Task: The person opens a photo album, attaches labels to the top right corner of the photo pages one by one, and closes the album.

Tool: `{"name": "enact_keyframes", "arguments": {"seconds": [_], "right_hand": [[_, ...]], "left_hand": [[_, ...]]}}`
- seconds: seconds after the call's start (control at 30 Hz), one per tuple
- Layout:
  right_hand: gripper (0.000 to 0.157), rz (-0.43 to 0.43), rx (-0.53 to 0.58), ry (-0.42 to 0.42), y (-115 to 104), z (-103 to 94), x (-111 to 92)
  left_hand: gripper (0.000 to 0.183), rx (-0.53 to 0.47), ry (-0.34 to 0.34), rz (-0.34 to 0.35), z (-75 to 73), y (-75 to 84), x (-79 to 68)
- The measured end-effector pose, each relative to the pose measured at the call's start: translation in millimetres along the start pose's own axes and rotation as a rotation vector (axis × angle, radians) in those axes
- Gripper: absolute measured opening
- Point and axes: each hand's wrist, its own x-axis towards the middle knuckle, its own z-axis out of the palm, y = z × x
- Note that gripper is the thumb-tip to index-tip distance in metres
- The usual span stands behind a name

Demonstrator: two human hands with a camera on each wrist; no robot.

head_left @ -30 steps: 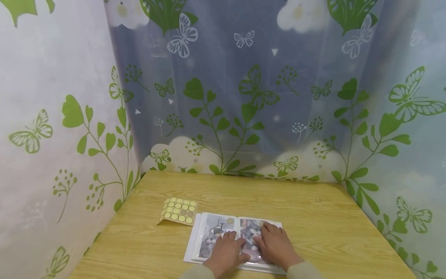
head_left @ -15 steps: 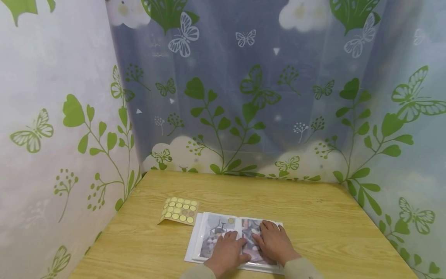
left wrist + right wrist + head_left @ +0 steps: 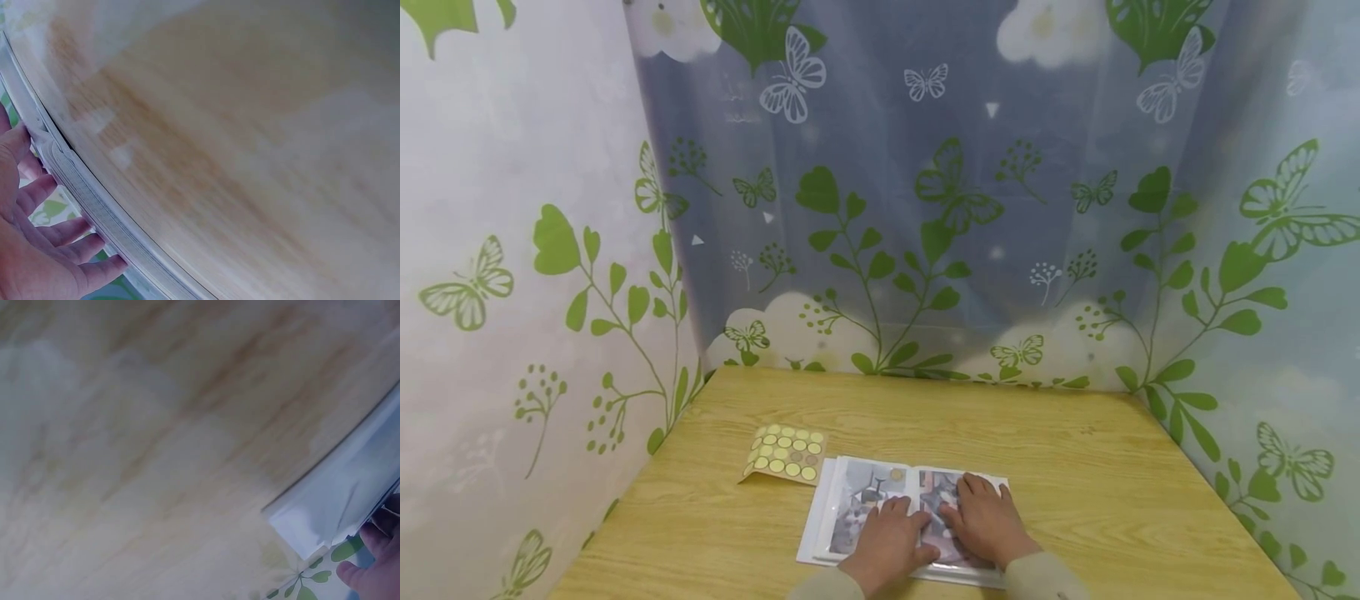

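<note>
A photo album [image 3: 811, 542] with white covers lies spread on the table, pictures showing in its clear page pockets. My left hand [image 3: 887, 543] rests on the lower part of the left page, its thumb reaching past the middle fold. On the right page, my right hand [image 3: 991, 518] presses with its fingers laid out. A small round tan sticker [image 3: 897, 474] shows at the top of the left page. The left wrist view catches the album's stacked page edges [image 3: 94, 194] beside the fingers. In the right wrist view, a white album corner [image 3: 312, 519] sits near the fingertips.
A sheet of round yellow stickers [image 3: 786, 452] lies just beyond the album's left side, one edge bent up and a few spots bare. The wood-grain table [image 3: 1112, 492] runs back to curtains [image 3: 865, 167] printed with leaves and butterflies, which close in three sides.
My right hand has slid slightly to the left over the right page. The left hand, album and sticker sheet keep their places.
</note>
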Motion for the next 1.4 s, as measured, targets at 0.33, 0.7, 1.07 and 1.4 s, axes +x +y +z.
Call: {"name": "enact_keyframes", "arguments": {"seconds": [0.33, 0.7, 1.07, 1.4], "right_hand": [[0.064, -0.022, 0.003, 0.029, 2, 2.4, -5], [0.062, -0.020, -0.006, 0.040, 5, 1.6, -12], [0.061, 0.011, -0.016, -0.004, 6, 3.5, -14], [0.058, 0.028, 0.001, -0.005, 6, 3.6, -12]], "left_hand": [[0.048, 0.009, -0.010, -0.008, -1.7, 1.1, -0.2], [0.049, 0.000, -0.010, -0.003, -0.6, 0.8, -0.1], [0.049, -0.002, 0.001, 0.008, 3.6, -1.5, 0.5], [0.049, 0.007, 0.010, 0.011, 4.7, -1.9, 0.8]]}}
